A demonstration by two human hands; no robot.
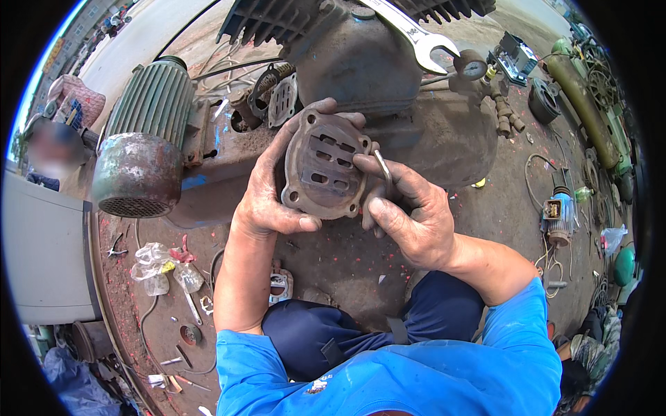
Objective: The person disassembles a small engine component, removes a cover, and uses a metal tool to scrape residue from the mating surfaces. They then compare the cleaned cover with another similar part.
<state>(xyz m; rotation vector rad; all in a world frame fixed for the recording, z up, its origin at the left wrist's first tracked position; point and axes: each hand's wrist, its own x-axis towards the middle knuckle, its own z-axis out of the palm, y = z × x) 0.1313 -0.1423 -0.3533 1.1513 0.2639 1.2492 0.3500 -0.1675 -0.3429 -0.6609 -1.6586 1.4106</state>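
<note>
Slip risk imo, since the left hand (266, 187) is just curled round the edge of that round, rusty, slotted metal plate (331, 168) mid-frame while the right hand (420, 218) pinches a bent silvery metal rod (383, 168) that could skid if that grimy hold loosens.

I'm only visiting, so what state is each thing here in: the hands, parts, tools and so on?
Left hand: closed around the plate's edge.
Slotted metal plate: held, grimy, slotted face toward the camera.
Right hand: closed on the rod.
Bent metal rod: held.
Wrench: unheld.
Green ribbed motor: paint worn.
Clear plastic bag at left: crumpled.
</note>
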